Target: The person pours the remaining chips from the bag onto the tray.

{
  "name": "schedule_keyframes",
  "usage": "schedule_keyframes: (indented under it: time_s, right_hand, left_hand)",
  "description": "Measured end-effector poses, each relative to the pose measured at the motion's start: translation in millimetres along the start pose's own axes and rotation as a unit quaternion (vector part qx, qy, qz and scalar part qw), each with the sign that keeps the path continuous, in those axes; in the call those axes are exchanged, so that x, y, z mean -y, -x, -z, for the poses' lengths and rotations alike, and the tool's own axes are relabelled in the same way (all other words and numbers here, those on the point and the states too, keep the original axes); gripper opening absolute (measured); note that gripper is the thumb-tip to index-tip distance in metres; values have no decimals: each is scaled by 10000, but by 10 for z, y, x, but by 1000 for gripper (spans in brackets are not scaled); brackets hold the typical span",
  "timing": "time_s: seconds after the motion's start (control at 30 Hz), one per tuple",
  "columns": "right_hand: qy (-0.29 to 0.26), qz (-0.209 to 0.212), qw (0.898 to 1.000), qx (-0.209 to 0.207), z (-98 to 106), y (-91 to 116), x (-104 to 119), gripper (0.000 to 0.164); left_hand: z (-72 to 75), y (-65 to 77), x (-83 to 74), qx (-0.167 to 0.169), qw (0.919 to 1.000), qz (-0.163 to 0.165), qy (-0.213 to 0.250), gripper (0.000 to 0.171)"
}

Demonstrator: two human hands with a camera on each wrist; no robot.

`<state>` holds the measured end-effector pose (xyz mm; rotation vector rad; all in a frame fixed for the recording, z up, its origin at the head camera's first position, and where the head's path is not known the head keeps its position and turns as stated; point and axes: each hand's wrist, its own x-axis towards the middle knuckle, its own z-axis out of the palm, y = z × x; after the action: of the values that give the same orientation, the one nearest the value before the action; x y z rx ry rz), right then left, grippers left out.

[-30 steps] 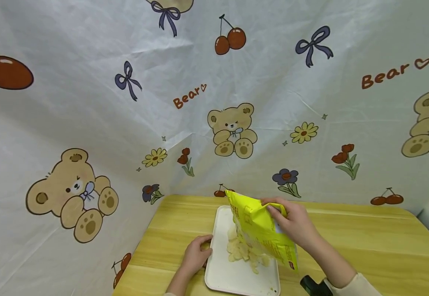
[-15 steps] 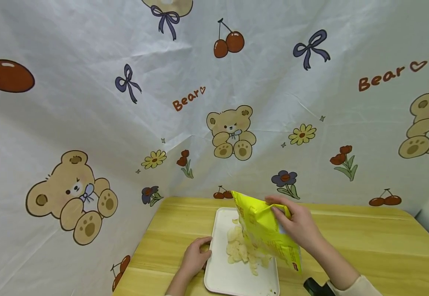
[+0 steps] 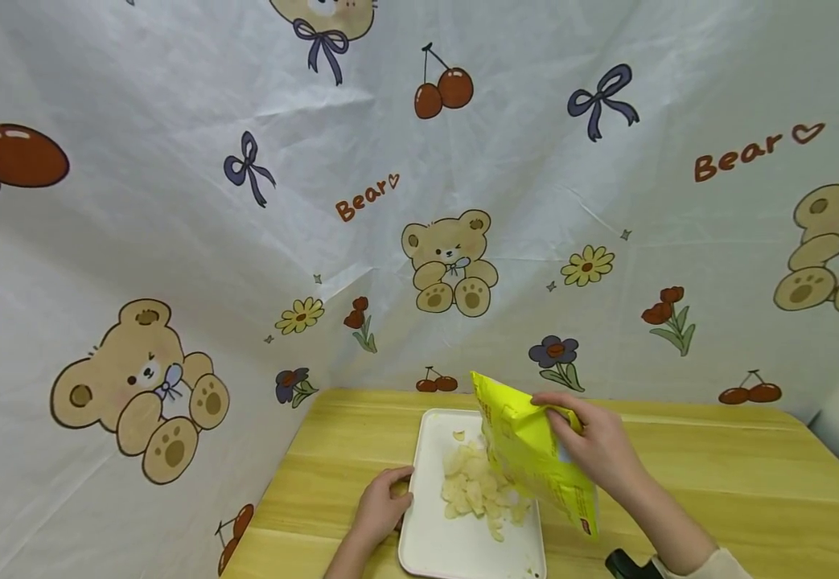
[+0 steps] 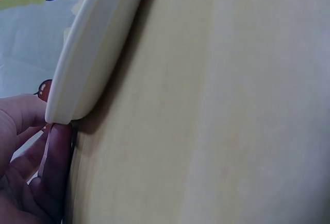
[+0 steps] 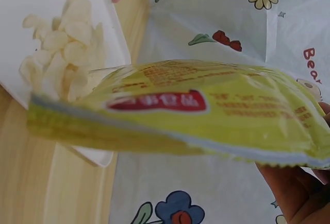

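Observation:
My right hand pinches a yellow bag of potato chips by its upper part, tilted over the right side of a white rectangular tray. A heap of pale potato chips lies in the middle of the tray, partly behind the bag. In the right wrist view the bag stretches across, overlapping the tray and chips. My left hand grips the tray's left edge. The left wrist view has the thumb against the tray's rim and a finger beneath it.
The tray stands on a light wooden table. A white sheet printed with bears, cherries and flowers hangs behind and to the left. A black device sits at the right wrist.
My right hand has shifted right with the bag, uncovering more of the chips on the tray. The left hand stays at the tray's edge. The head view has tipped slightly.

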<state>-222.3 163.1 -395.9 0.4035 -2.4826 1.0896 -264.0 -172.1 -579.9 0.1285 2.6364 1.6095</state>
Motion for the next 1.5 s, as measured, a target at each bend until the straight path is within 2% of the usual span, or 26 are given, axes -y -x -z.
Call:
schedule_keyframes:
  time_s: [0.57,1.03,1.3,1.5]
  right_hand:
    - [254,-339,9990,-120,128,78,-186,27]
    - [674,-387,9966,-269,231,147,-314,28]
    - [642,-445,9956,-512,316,206,-403,27]
    - [832,-546,9929,-656,377,238,-475,25]
  left_hand:
    - [7,20,-2,59,9998,106,143,42]
    - [-21,18,21,-88,9998,-49,184,45]
    - [-25,26,13,-51,9997,11,224,45]
    - [-21,31,-1,-77,9999,-15,107,44]
